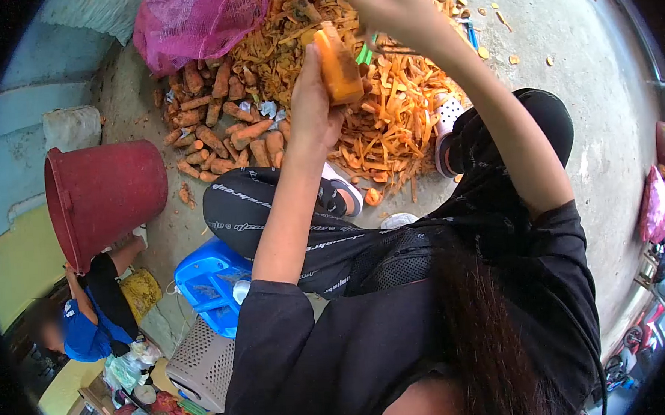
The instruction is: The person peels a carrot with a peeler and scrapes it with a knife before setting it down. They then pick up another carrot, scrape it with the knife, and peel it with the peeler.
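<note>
My left hand [316,107] is wrapped round a thick, partly peeled carrot [338,64], orange on one side and brown on the other. Above and to the right of it is my right hand [390,9], its fingers bent and partly cut off by the top edge. A thin dark tool with a green part [367,51] shows just under my right hand; whether the fingers hold it is unclear. Beneath both hands spreads a heap of orange peelings [396,121]. Unpeeled carrots [212,139] lie on the floor to the left.
A pink mesh sack [188,27] lies at the top left. Below it stands a tilted red bucket [110,196], with a person in blue [91,329] beyond. Near my left knee is a blue plastic stool [208,281]. Carrot slices dot the concrete floor [566,67].
</note>
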